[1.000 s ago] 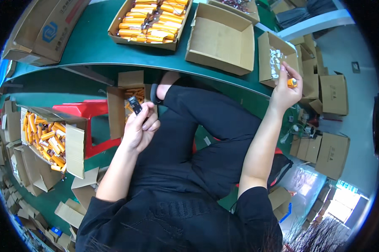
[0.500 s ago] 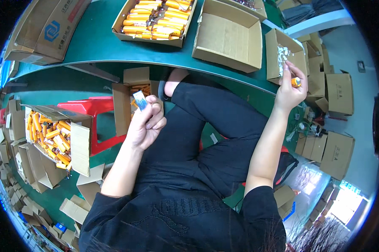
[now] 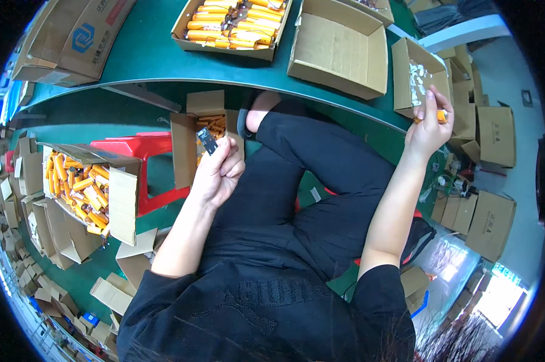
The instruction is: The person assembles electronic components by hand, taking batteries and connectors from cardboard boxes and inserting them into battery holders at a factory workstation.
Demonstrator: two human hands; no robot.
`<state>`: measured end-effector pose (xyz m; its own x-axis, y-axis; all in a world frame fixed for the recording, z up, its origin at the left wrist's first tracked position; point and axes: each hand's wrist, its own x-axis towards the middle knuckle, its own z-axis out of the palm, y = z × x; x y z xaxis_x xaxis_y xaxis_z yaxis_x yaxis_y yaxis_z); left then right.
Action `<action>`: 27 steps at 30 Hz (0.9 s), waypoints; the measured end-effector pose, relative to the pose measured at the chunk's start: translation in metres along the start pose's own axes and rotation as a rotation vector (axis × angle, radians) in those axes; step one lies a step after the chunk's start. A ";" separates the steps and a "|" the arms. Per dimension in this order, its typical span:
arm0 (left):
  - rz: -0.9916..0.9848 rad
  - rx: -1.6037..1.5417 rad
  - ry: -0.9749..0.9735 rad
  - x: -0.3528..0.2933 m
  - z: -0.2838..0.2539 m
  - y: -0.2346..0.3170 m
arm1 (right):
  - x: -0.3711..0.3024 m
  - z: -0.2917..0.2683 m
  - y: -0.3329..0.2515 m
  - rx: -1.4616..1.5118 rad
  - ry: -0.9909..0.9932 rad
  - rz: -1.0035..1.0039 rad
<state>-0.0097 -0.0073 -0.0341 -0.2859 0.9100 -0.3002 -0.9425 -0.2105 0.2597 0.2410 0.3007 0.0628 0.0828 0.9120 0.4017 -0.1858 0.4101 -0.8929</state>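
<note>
My left hand [image 3: 218, 175] is raised above my lap, thumb and fingers closed on a small flat rectangular piece [image 3: 207, 140]. Its visible face is dark with tiny light marks; I cannot make out its kind. At the right, my right hand [image 3: 428, 130] grips an orange cylinder [image 3: 443, 116], mostly covered by the fingers. That hand hovers at the near edge of a small cardboard box [image 3: 401, 81], which holds small white pieces [image 3: 418, 77]. Thumb and forefinger point toward those pieces; whether they pinch one is hard to see.
On the green table [image 3: 146, 57] stand a tray of orange cylinders [image 3: 224, 27], an open cardboard tray [image 3: 336, 51] and a tall carton [image 3: 73, 39]. Left of my legs are a red stool [image 3: 143, 145] and a carton of loose orange cylinders [image 3: 79, 187]. Cartons [image 3: 496, 136] are stacked at right.
The flat piece in my left hand shows a dark face instead of a blue and white one. In my right hand, the orange cylinder has turned more sideways. The whole view has shifted slightly.
</note>
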 end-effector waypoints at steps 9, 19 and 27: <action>-0.050 -0.134 0.005 0.000 0.005 0.002 | 0.005 -0.008 0.007 0.103 -0.002 0.045; -0.070 -0.122 -0.011 0.000 0.012 0.005 | 0.006 -0.011 0.009 0.130 -0.032 0.046; -0.057 -0.134 -0.120 0.003 0.013 0.007 | 0.007 -0.015 0.012 0.093 -0.031 0.065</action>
<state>-0.0150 -0.0012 -0.0215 -0.2165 0.9561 -0.1975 -0.9734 -0.1960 0.1182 0.2538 0.3122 0.0525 0.0372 0.9357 0.3507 -0.2803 0.3467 -0.8951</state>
